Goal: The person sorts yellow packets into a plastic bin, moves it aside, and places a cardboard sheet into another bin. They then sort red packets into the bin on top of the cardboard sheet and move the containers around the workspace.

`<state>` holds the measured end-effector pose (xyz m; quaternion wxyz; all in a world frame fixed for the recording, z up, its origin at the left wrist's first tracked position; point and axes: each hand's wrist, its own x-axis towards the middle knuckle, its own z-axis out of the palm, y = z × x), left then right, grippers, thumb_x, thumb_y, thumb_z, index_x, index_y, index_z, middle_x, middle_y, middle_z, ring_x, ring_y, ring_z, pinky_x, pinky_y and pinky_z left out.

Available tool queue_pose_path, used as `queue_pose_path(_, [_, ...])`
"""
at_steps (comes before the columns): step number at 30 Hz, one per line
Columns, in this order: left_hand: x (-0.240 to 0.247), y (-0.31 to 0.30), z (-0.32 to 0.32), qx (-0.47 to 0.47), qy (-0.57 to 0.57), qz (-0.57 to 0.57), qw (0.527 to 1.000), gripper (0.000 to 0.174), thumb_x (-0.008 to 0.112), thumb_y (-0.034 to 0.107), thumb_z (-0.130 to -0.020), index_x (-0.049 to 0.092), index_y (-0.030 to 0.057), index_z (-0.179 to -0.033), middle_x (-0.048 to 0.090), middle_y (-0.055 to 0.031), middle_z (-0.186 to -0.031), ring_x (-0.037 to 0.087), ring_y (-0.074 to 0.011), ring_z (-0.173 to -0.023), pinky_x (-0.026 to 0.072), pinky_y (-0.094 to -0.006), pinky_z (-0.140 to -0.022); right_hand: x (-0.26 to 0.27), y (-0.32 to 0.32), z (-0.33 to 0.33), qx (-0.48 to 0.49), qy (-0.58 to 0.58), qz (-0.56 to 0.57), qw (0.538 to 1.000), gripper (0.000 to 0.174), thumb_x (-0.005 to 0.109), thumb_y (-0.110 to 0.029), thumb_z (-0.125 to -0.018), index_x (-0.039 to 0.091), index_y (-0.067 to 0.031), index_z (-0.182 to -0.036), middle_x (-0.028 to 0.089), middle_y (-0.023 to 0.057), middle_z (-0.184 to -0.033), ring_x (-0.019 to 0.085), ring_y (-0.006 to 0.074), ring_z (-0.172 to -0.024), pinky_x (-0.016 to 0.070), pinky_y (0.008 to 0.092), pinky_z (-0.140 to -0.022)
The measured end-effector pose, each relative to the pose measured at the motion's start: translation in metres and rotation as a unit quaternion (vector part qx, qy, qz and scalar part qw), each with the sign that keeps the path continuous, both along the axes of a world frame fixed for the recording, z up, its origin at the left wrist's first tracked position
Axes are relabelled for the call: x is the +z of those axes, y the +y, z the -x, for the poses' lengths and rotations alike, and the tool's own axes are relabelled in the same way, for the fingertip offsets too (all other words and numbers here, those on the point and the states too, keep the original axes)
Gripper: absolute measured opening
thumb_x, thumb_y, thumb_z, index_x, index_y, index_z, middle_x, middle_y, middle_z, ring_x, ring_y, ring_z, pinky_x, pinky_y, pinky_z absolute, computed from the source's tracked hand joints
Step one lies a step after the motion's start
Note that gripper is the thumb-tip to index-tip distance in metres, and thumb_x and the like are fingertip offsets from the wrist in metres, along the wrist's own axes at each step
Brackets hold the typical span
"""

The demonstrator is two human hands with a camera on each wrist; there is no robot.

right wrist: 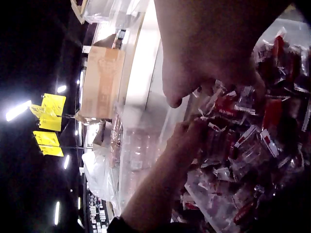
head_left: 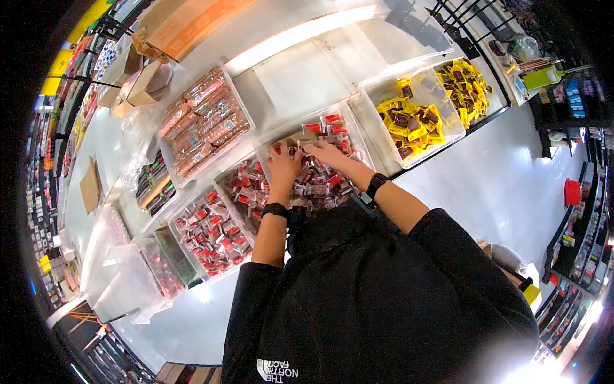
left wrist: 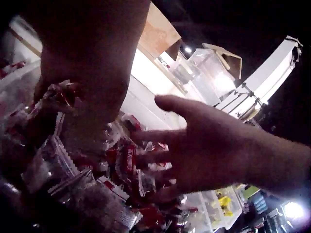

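Note:
Both hands reach into a clear plastic bin (head_left: 363,131) of small wrapped snack packets (head_left: 313,185) in clear and red film. In the head view my left hand (head_left: 283,165) lies over the packets near the bin's left side, fingers spread. Close beside it, my right hand (head_left: 326,155) reaches in with fingers extended among the packets. The left wrist view shows the right hand (left wrist: 209,141) with its thumb raised and fingertips partly hidden by packets. In the right wrist view the left hand's (right wrist: 187,138) fingertips are sunk among wrappers.
To the right stand bins of yellow-wrapped snacks (head_left: 412,125). A bin of long brown packs (head_left: 208,118) is at the upper left, another of red-and-clear packets (head_left: 214,233) at the lower left. A cardboard box (head_left: 192,25) sits behind on the white counter (head_left: 300,70).

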<state>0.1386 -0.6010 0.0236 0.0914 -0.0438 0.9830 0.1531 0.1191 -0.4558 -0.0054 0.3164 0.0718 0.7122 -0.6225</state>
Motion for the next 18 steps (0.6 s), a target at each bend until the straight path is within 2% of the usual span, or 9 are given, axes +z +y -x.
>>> queue_pose_path(1, [-0.007,0.001,-0.005,0.002,-0.003,0.003,1.000,0.056,0.053,0.044,-0.080,0.043,0.0076,-0.121,0.037,-0.0325,-0.123,0.040,-0.0447,-0.112,0.0311,-0.0487,-0.093,-0.001,-0.006,0.000,0.019,0.024,-0.005,1.000,0.056,0.052,-0.041,-0.082,0.049,0.0022,-0.118,0.051,0.0153,-0.118,0.047,0.0202,-0.110,0.0354,0.0298,-0.092])
queue_pose_path(2, [-0.014,0.001,-0.011,0.006,-0.010,-0.040,0.999,0.053,0.053,0.042,-0.080,0.045,0.0084,-0.119,0.040,-0.0316,-0.122,0.042,-0.0440,-0.109,0.0314,-0.0495,-0.092,-0.002,-0.011,0.002,0.041,0.116,-0.022,0.992,0.061,0.052,-0.054,-0.075,0.057,-0.0048,-0.110,0.060,0.0197,-0.100,0.055,0.0299,-0.099,0.0408,0.0354,-0.086])
queue_pose_path(4, [-0.009,0.007,-0.019,0.017,-0.029,-0.096,0.995,0.047,0.052,0.039,-0.080,0.046,0.0104,-0.117,0.049,-0.0284,-0.111,0.047,-0.0434,-0.100,0.0338,-0.0510,-0.089,-0.011,-0.020,0.003,0.034,0.092,-0.031,0.995,0.061,0.050,-0.055,-0.075,0.058,-0.0053,-0.109,0.059,0.0206,-0.103,0.054,0.0322,-0.101,0.0396,0.0365,-0.088])
queue_pose_path(6, [-0.004,0.004,-0.018,0.017,-0.041,-0.116,0.992,0.046,0.052,0.038,-0.081,0.046,0.0098,-0.116,0.051,-0.0282,-0.107,0.048,-0.0435,-0.099,0.0350,-0.0511,-0.087,0.006,-0.018,0.000,0.049,0.062,-0.051,0.996,0.063,0.048,-0.058,-0.075,0.058,-0.0048,-0.108,0.055,0.0217,-0.111,0.049,0.0364,-0.108,0.0365,0.0386,-0.093])
queue_pose_path(11, [-0.012,-0.001,-0.010,0.072,-0.099,-0.184,0.975,0.041,0.052,0.037,-0.082,0.048,0.0065,-0.108,0.055,-0.0260,-0.101,0.052,-0.0427,-0.094,0.0406,-0.0484,-0.080,-0.011,-0.021,-0.008,0.027,0.018,-0.053,0.998,0.062,0.051,-0.059,-0.073,0.059,-0.0077,-0.106,0.053,0.0230,-0.113,0.049,0.0374,-0.107,0.0364,0.0399,-0.093])
queue_pose_path(13, [0.002,-0.001,-0.007,0.072,-0.105,-0.224,0.966,0.038,0.051,0.034,-0.083,0.048,0.0064,-0.108,0.056,-0.0224,-0.100,0.054,-0.0382,-0.092,0.0427,-0.0444,-0.077,-0.022,-0.029,-0.010,-0.085,0.028,-0.047,0.995,0.047,0.056,-0.041,-0.079,0.061,0.0022,-0.095,0.060,0.0123,-0.095,0.054,0.0165,-0.086,0.0420,0.0283,-0.075])
queue_pose_path(15, [0.008,-0.001,-0.011,0.076,-0.111,-0.269,0.954,0.034,0.051,0.030,-0.084,0.048,0.0062,-0.109,0.058,-0.0188,-0.099,0.056,-0.0337,-0.090,0.0448,-0.0405,-0.074,-0.002,-0.028,-0.015,-0.083,0.054,-0.069,0.993,0.046,0.056,-0.042,-0.079,0.061,0.0014,-0.093,0.060,0.0137,-0.094,0.054,0.0192,-0.087,0.0417,0.0299,-0.077])
queue_pose_path(17, [0.005,-0.004,-0.020,0.205,-0.086,-0.569,0.791,0.027,0.050,0.020,-0.087,0.047,0.0051,-0.109,0.057,-0.0107,-0.096,0.055,-0.0202,-0.085,0.0455,-0.0320,-0.070,0.032,-0.033,-0.014,-0.073,0.081,-0.091,0.990,0.044,0.056,-0.042,-0.079,0.062,0.0005,-0.091,0.059,0.0151,-0.093,0.054,0.0218,-0.088,0.0414,0.0316,-0.078])
queue_pose_path(18, [0.028,-0.004,-0.022,0.258,-0.102,-0.620,0.734,0.024,0.051,0.014,-0.087,0.046,0.0039,-0.108,0.054,-0.0068,-0.096,0.051,-0.0125,-0.082,0.0443,-0.0259,-0.068,0.039,-0.040,-0.013,-0.064,0.144,-0.143,0.977,0.043,0.056,-0.041,-0.078,0.062,-0.0005,-0.089,0.058,0.0166,-0.092,0.053,0.0254,-0.090,0.0407,0.0338,-0.079])
